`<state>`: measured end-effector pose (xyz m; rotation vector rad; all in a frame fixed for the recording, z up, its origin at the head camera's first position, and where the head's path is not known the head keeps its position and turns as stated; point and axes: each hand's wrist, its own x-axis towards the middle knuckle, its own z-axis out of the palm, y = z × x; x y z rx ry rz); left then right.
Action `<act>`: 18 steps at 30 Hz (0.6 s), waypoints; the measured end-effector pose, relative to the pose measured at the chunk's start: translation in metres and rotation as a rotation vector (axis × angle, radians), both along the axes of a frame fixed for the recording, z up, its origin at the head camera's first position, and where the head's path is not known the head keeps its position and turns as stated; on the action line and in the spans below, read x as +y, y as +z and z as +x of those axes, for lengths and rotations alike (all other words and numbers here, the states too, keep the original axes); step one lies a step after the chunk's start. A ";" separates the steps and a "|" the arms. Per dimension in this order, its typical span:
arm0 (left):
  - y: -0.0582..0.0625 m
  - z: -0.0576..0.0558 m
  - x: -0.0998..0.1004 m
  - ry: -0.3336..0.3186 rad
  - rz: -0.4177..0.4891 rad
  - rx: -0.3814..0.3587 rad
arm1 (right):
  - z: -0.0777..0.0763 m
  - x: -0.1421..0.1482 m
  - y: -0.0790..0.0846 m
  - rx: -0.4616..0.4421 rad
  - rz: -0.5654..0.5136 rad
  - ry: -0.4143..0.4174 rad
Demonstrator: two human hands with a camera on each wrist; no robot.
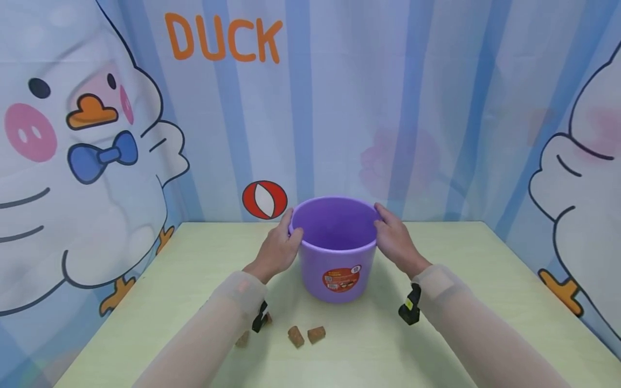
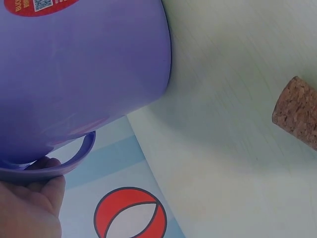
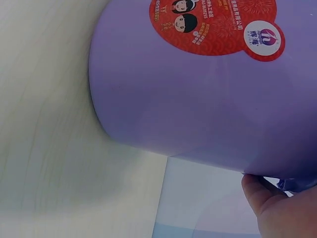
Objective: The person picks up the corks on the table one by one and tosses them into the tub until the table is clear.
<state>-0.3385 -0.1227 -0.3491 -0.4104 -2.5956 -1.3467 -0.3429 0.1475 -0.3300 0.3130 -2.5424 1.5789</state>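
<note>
A purple plastic bucket [image 1: 312, 269] stands upright on the table, its mouth facing up and a red sticker [image 1: 342, 280] on its near side. My left hand [image 1: 276, 248] grips the left side at the rim. In the left wrist view, the fingers of that hand [image 2: 32, 210] curl round a loop-shaped handle [image 2: 81, 156]. On the opposite side, my right hand [image 1: 398, 240] holds the bucket at its rim. The right wrist view has the fingers [image 3: 255, 193] against the bucket wall, beside part of a handle [image 3: 297, 184].
Several brown corks lie on the pale table [image 1: 339, 361] in front of the bucket, among them one cork [image 1: 296, 337] beside another cork [image 1: 316, 334]. More lie by the left sleeve [image 1: 208, 323], partly hidden. A printed duck curtain [image 1: 339, 97] hangs behind the table.
</note>
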 end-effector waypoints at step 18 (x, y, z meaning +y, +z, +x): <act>-0.002 0.000 0.002 0.008 0.007 0.036 | -0.002 -0.001 0.003 0.032 0.069 -0.024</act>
